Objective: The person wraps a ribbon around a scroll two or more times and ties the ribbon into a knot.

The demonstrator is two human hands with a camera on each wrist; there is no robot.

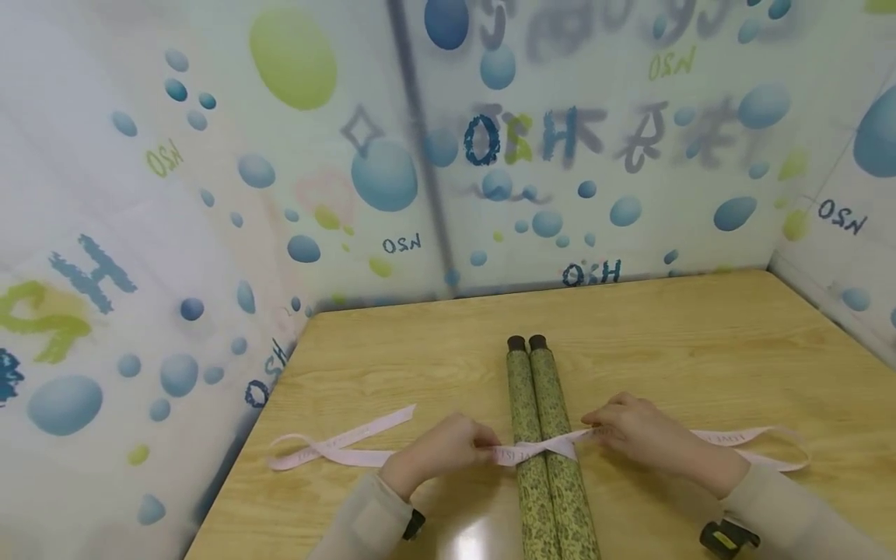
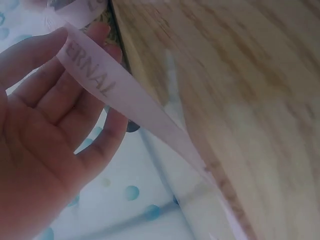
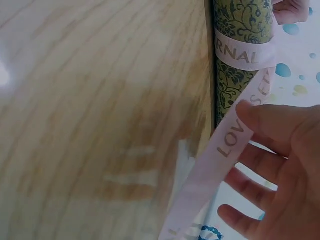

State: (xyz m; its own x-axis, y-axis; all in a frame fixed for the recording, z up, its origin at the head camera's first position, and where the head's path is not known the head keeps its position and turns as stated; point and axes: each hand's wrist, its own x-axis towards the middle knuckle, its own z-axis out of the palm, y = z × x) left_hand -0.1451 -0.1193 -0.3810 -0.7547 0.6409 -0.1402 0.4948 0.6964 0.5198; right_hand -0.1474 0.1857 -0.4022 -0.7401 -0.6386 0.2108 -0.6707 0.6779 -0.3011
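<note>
Two rolled scrolls [image 1: 535,498] in green patterned cloth with dark end knobs lie side by side on the table. A pale pink ribbon [image 1: 560,446] with printed letters passes round both and crosses on top of them. To the left of the scrolls, my left hand [image 1: 444,451] pinches one side of the ribbon between thumb and fingers. My right hand [image 1: 654,437] pinches the other side just right of the scrolls. In the right wrist view the ribbon [image 3: 240,52] lies wrapped round a scroll [image 3: 242,20]. Loose ribbon tails lie beyond both hands.
The wooden table [image 1: 392,342] carries the left ribbon tail [image 1: 350,432] and the looped right tail [image 1: 770,447]. Walls [image 1: 630,93] printed with blue and green bubbles stand behind and at both sides.
</note>
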